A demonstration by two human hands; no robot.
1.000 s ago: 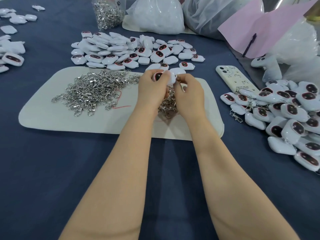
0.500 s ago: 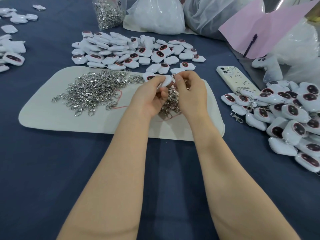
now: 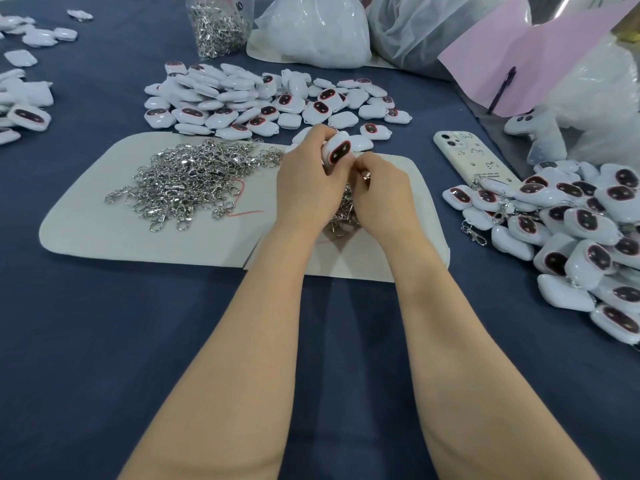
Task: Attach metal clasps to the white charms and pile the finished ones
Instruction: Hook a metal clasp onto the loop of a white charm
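Mid-frame above the mat (image 3: pixel 104 237), left grip (image 3: pixel 311 183) clamps a white charm (image 3: pixel 337 151) steady vs right grip (image 3: pixel 381 194), pinched on a clasp (image 3: pixel 367 175), prob. to hook it on; finished pile (image 3: pixel 581 233) at right edge.

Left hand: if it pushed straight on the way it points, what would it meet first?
Probably the loose white charms just past the held charm, at the near edge of the far pile; depth is hard to judge.
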